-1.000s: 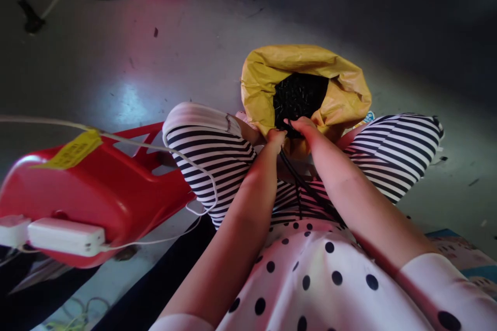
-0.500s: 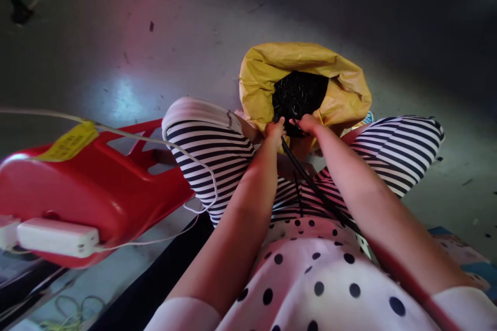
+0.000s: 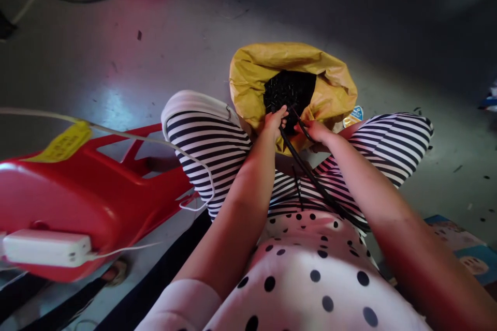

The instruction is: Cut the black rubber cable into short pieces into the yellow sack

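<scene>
Ctr frame: left hand [image 3: 276, 120] & right hand [image 3: 315, 131], each grip pinching black cable [image 3: 306, 170] at yellow bag [image 3: 248, 77] mouth.

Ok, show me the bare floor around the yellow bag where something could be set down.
Bare floor lies left of the yellow bag and beyond it. Crowded: left hand and right hand with the black cable, red chair.

Yellow sack [image 3: 334, 88] at frame centre looks crinkled, matt, papery; black cable [image 3: 306, 170] below it smooth, rubbery, slightly shiny. Red chair [image 3: 97, 201] at lower left is glossy moulded plastic. Floor [image 3: 116, 72] shows a polished, reflective sheen, speckled with scuffs.
</scene>
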`<state>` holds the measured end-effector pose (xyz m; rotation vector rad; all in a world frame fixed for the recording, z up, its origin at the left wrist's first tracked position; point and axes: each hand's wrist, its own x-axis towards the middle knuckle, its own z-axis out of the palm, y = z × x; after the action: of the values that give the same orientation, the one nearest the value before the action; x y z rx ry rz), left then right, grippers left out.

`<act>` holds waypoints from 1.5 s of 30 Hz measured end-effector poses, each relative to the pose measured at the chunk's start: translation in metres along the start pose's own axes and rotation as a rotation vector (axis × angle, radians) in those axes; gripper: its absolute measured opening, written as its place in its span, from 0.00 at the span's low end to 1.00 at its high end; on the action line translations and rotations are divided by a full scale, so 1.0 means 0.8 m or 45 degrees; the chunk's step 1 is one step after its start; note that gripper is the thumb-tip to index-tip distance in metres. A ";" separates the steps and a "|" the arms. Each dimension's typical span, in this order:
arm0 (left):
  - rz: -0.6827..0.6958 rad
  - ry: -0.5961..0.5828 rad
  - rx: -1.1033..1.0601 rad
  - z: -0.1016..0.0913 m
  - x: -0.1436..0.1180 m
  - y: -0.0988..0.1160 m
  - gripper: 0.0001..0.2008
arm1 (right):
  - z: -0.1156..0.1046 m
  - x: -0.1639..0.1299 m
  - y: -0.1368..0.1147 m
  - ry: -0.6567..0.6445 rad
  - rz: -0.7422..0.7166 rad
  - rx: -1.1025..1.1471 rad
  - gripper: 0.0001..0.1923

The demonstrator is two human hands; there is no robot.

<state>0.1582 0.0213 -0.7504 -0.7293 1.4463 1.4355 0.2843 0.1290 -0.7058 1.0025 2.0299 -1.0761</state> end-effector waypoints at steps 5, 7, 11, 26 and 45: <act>0.018 -0.023 -0.021 0.003 0.003 -0.002 0.12 | 0.002 0.004 -0.003 -0.039 -0.023 0.096 0.32; 0.039 -0.054 -0.056 0.006 0.002 0.002 0.12 | 0.001 0.004 -0.005 -0.033 -0.011 0.098 0.32; 0.071 -0.019 -0.088 0.009 -0.001 0.010 0.12 | 0.000 0.004 -0.010 -0.032 0.001 0.143 0.32; 0.098 0.007 -0.013 0.014 -0.007 0.019 0.14 | -0.006 -0.009 -0.025 -0.045 0.070 0.123 0.32; 0.247 -0.028 0.271 0.021 -0.023 0.018 0.16 | -0.006 -0.005 -0.030 -0.060 0.111 0.025 0.35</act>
<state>0.1560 0.0358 -0.7259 -0.4488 1.6591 1.4008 0.2654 0.1229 -0.6911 1.0563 1.9238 -1.0654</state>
